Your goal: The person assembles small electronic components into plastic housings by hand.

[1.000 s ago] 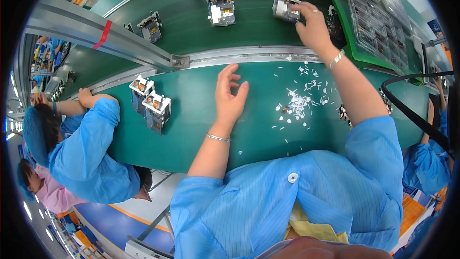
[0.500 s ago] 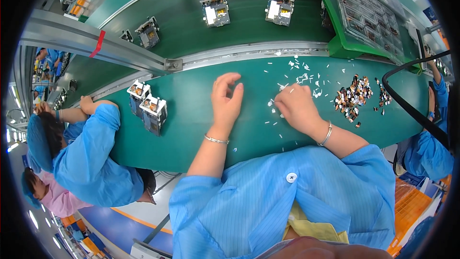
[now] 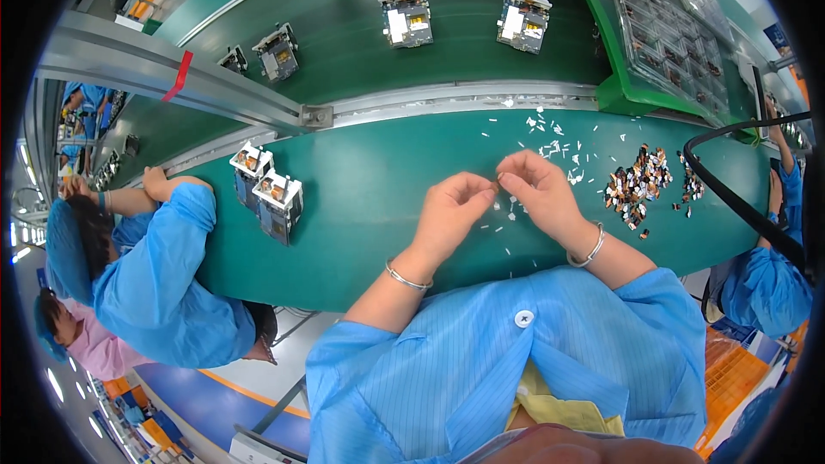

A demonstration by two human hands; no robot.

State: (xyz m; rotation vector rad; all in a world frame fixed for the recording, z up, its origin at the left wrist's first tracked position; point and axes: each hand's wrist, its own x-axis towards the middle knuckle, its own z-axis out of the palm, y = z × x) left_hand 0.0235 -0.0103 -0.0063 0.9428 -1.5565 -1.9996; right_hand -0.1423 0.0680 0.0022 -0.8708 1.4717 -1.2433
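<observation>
Over the green tabletop [image 3: 361,180], my left hand [image 3: 451,213] and my right hand [image 3: 543,196] meet fingertip to fingertip. Thumb and forefinger of each are pinched together. A tiny dark piece [image 3: 498,182] shows where the fingertips join; its kind is too small to make out. Right of my right hand lies a pile of small black, white and orange parts [image 3: 636,180]. Narrow white paper-like scraps [image 3: 554,150] are scattered behind and under the hands. To the left, two device assemblies with white tops [image 3: 279,210] stand side by side.
Beyond a metal rail [image 3: 464,99] runs a green belt [image 3: 344,51] carrying several similar assemblies [image 3: 406,19]. Clear partitioned trays [image 3: 666,47] sit on a green stand [image 3: 626,96] at the back right. A black cable [image 3: 739,215] arcs at right. Co-workers in blue sit on both sides.
My left hand, open and raised before, has moved right and closed its fingers against those of my right hand. The view has shifted slightly.
</observation>
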